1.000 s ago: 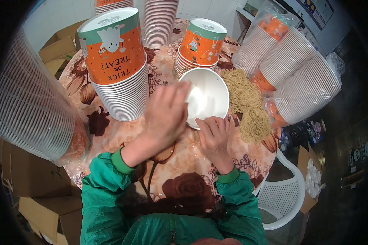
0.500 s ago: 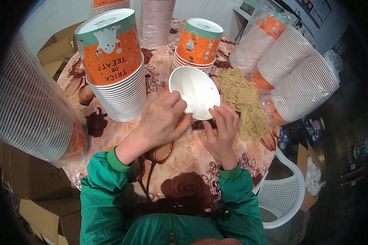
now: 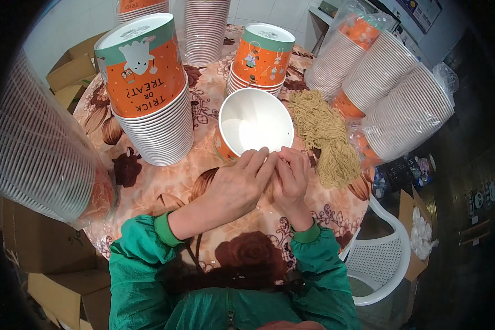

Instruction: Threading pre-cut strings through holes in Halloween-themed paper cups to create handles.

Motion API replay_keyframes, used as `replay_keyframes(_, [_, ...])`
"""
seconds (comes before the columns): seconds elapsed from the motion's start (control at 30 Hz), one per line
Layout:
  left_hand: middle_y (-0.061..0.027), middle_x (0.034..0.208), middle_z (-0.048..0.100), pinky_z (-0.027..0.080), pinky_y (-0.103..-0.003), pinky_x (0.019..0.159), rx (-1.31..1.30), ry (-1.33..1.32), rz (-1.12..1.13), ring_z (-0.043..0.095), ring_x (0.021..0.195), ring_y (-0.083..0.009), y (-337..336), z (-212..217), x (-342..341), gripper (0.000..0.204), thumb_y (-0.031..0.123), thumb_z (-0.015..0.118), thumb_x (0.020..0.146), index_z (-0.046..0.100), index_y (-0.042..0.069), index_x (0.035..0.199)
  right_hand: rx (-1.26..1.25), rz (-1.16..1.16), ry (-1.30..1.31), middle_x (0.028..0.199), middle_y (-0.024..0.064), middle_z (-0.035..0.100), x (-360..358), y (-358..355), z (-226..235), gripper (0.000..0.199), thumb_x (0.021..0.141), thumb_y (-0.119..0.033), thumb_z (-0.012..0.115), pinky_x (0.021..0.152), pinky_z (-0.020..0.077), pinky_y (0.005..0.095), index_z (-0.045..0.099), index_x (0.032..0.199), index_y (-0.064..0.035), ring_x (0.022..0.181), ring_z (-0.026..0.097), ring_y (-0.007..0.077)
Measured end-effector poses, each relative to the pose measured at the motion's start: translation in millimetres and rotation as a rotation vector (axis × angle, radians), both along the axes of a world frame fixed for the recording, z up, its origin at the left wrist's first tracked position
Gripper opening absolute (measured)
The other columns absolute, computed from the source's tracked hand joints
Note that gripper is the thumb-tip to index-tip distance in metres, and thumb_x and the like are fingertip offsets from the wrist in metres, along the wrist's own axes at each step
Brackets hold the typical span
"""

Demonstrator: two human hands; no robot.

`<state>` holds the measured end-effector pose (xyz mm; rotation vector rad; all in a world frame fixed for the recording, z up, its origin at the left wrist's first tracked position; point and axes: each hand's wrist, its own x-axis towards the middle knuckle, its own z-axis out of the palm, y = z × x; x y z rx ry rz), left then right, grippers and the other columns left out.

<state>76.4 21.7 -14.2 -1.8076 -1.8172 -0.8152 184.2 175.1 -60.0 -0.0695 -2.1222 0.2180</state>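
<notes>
A paper bucket (image 3: 256,118), white inside and orange outside, rests tilted on the table with its mouth toward me. A small dark hole shows in its wall at the right. My left hand (image 3: 232,188) is closed at the near rim, its fingertips gripping the edge. Right beside it, my right hand (image 3: 291,179) pinches with thumb and fingers at the same rim. The fingertips of both hands meet there, and whatever is between the right ones is hidden. Just right of the bucket lies a skein of tan string (image 3: 325,137).
Upside-down orange-and-green buckets (image 3: 143,66) stand stacked at the left, with a shorter stack (image 3: 261,58) behind the worked one. Plastic-wrapped bucket stacks (image 3: 407,113) lie at right; another (image 3: 49,148) rises at far left. A flowered cloth (image 3: 308,264) covers the table. A white chair (image 3: 377,264) stands right.
My left hand has moved right and down along the rim to meet my right hand. The bucket has turned and settled slightly left, its mouth now rounder in view.
</notes>
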Motion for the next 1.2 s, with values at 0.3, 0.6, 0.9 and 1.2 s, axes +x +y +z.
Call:
replay_keyframes(0.3, [-0.0101,0.088,0.056,0.052,-0.043,0.07,0.038,-0.075,0.068,0.06,0.089,-0.0299,3.1,-1.4,-31.3,0.02,0.01,0.076,0.076,0.059,0.004,0.085,-0.136,-0.044,-0.096,0.143,0.0211,0.053,-0.8,8.8,-0.7,0.057,0.09,-0.002,0.069,0.109,0.0424,0.0508,0.052,0.144,0.0035,0.132,0.051,0.0419])
replay_keyframes(0.6, [-0.0129,0.084,0.061,0.051,-0.039,0.068,0.096,-0.537,-0.074,0.062,0.077,-0.0297,-3.2,0.4,-74.1,0.018,0.01,0.074,0.079,0.068,-0.002,0.091,-0.788,0.082,-0.144,0.161,0.0217,0.037,1.5,30.9,-21.0,0.093,0.099,-0.027,0.073,0.114,0.0414,0.0451,0.014,0.167,-0.0057,0.144,0.044,0.0331])
replay_keyframes(0.9, [-0.0129,0.085,0.066,0.049,-0.038,0.068,0.084,-0.713,-0.058,0.063,0.074,-0.0282,3.0,-11.4,-74.4,0.02,0.01,0.071,0.084,0.071,-0.001,0.101,-0.72,0.286,-0.24,0.159,0.0211,0.032,-1.8,33.2,-25.7,0.122,0.075,-0.018,0.088,0.115,0.0429,0.0458,0.009,0.166,-0.0002,0.142,0.044,0.0314])
replay_keyframes(1.2, [-0.0101,0.091,0.076,0.047,-0.041,0.095,0.179,-0.484,-0.008,0.069,0.083,-0.023,-2.0,9.2,-44.1,0.021,0.012,0.071,0.09,0.073,0.005,0.11,-0.255,-0.005,-0.2,0.154,0.0299,0.032,-5.5,9.7,-12.2,0.129,0.066,-0.026,0.097,0.115,0.0379,0.057,0.015,0.163,0.0019,0.14,0.038,0.0473])
